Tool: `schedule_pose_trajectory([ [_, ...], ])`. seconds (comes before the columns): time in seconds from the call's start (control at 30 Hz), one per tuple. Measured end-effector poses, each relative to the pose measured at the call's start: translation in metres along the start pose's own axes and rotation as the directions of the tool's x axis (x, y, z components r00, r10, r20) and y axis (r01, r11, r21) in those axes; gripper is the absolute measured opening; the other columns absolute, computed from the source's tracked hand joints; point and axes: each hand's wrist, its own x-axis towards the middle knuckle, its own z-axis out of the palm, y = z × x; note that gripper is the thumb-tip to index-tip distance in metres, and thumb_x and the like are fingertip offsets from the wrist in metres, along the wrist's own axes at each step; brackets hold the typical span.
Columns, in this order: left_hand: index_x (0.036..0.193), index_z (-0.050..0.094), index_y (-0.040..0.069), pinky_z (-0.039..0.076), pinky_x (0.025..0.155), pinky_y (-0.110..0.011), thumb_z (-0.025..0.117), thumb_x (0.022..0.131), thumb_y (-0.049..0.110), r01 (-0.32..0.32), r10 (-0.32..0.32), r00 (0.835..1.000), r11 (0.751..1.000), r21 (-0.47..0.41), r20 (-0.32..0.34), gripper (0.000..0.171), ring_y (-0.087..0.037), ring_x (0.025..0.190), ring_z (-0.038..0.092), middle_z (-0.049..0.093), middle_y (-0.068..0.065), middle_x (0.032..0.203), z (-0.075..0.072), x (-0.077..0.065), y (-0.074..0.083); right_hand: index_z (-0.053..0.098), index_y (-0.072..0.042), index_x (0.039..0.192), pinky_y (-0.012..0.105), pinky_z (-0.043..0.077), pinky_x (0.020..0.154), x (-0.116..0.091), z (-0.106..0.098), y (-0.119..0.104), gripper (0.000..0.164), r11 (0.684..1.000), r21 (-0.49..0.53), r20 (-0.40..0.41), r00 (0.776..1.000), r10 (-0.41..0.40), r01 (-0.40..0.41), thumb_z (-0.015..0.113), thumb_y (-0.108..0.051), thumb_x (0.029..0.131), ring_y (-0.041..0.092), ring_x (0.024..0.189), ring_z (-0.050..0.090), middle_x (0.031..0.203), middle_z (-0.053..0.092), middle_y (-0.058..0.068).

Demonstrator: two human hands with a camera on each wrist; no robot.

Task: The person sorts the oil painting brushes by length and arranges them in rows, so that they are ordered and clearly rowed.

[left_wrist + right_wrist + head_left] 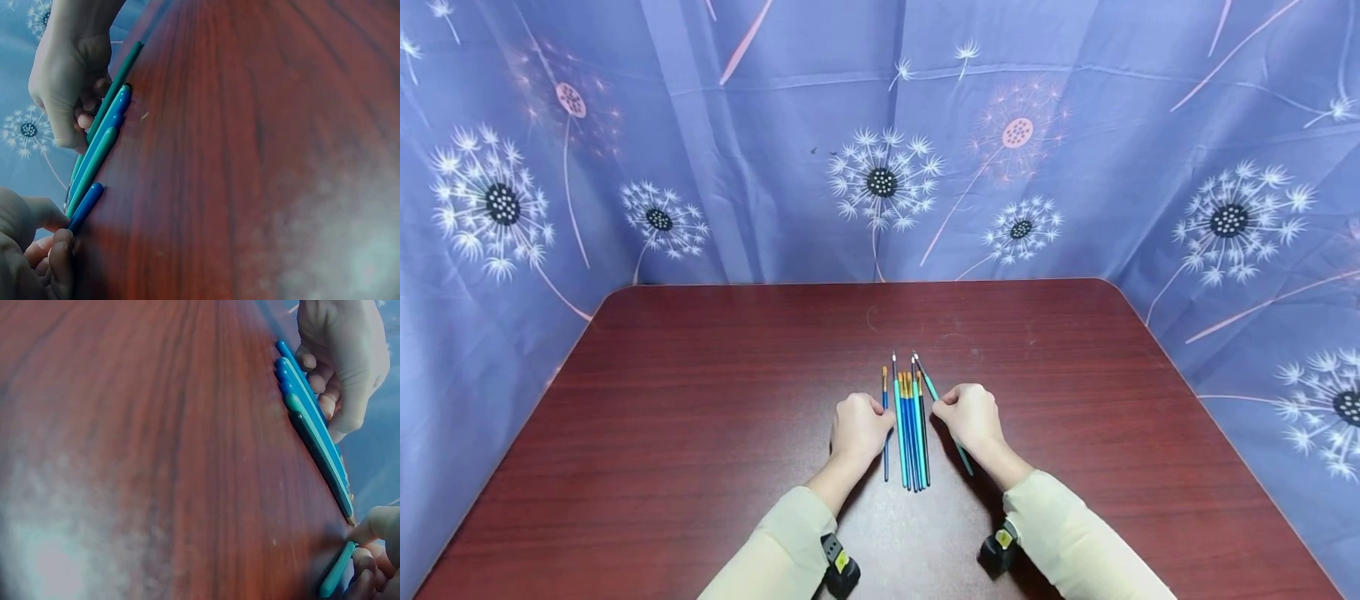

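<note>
Between the two hands, several paintbrushes (913, 442) with blue, teal and black handles lie side by side, bristles toward the far edge. At their left, my left hand (861, 427) pinches a blue paintbrush (886, 468) between thumb and fingers; its blue handle end (89, 201) shows in the left wrist view. On the other side, my right hand (973, 417) pinches a teal paintbrush (964, 458), slanted with its tip leaning toward the group. In the right wrist view the teal handle end (337, 573) sticks out below the fingers, which hide its middle.
A dark red wood-grain table (700, 375) carries everything. Behind it and along both sides hangs a blue curtain (775, 167) with a dandelion print. A black wrist device (842, 573) sits at the left cuff, another (997, 550) at the right.
</note>
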Motion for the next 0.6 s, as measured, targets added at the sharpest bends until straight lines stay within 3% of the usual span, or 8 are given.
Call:
schedule_pose_trajectory([
  [0.6,0.067,0.068,0.014,0.051,0.06,-0.033,0.069,0.072,0.018,-0.025,0.025,1.0,1.0,-0.011,0.001,0.006,-0.014,0.062,0.06,0.067,0.001,0.068,-0.0012,0.0001,-0.0011,0.072,-0.011,0.069,0.031,0.049,0.06,0.0071,-0.0024,0.0033,0.01,0.993,0.101,-0.027,0.998,0.056,-0.053,0.064,-0.017,0.07,0.013,0.058,0.057,0.065,0.069,0.001],
])
